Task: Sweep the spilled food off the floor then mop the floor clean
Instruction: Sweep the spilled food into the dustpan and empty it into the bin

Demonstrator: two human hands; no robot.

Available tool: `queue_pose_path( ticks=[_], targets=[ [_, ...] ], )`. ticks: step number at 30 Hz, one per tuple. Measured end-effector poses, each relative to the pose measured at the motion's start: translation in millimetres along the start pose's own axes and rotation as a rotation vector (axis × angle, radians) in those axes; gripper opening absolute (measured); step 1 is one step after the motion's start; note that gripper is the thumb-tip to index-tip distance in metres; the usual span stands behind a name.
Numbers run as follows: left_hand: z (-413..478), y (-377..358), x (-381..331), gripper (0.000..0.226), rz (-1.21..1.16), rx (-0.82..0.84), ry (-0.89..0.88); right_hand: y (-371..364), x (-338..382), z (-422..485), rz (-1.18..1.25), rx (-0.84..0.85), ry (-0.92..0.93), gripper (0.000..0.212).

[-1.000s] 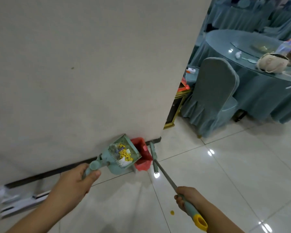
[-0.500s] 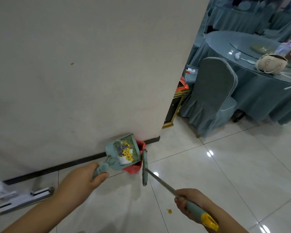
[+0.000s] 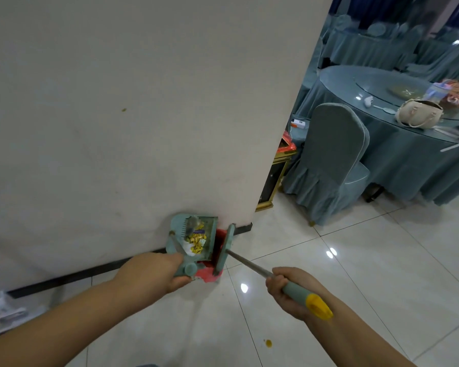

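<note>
Spilled food [image 3: 195, 238], yellow bits and white scraps, sits inside the teal dustpan [image 3: 179, 226], which is held tilted just above the red bin [image 3: 210, 274] at the foot of the wall [image 3: 143, 102]. The left hand [image 3: 154, 271] is wrapped round the dustpan's handle. The right hand [image 3: 284, 287] is clamped on the broom handle [image 3: 249, 266], and the broom head [image 3: 225, 250] stands on edge just beside the dustpan, over the bin's mouth. The step in hand looks like emptying the sweepings. Next the pan needs a steeper tip, so the load slides into the bin and not past its rim. One orange crumb [image 3: 268, 343] lies on the floor tiles [image 3: 342, 287] well to the near side of the bin, so sweeping seems unfinished. The flat mop [image 3: 4, 308] lies far to the bin's left. Compared with a second ago, the dustpan has moved from the bin's left to above it, and the broom head has swung in from its right.
</note>
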State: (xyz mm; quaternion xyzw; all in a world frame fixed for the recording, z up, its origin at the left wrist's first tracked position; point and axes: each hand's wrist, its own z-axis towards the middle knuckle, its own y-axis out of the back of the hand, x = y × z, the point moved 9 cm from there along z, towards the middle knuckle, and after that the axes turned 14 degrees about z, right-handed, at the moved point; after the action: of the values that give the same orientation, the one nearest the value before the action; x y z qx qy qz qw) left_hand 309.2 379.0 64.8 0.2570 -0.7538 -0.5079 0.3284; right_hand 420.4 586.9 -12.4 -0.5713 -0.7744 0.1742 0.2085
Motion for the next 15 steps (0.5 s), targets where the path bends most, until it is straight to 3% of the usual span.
queue_pose_path(
  ticks=[5,6,9,12,15],
  targets=[
    [14,-5,-29,0.04,0.058,0.011,-0.141,11,12,47,0.132,-0.024,-0.018,0.007],
    [15,-5,-34,0.039,0.074,0.007,-0.162,25,24,59,0.14,-0.082,0.027,0.013],
    [17,-3,-48,0.037,0.086,0.004,-0.199,38,44,90,0.135,-0.051,0.072,0.054],
    [14,-6,-64,0.032,0.082,0.031,-0.254,3,22,48,0.155,0.037,0.031,0.023],
    [14,-6,-70,0.029,0.11,0.041,-0.291,-10,13,23,0.208,0.007,0.092,0.023]
  ],
)
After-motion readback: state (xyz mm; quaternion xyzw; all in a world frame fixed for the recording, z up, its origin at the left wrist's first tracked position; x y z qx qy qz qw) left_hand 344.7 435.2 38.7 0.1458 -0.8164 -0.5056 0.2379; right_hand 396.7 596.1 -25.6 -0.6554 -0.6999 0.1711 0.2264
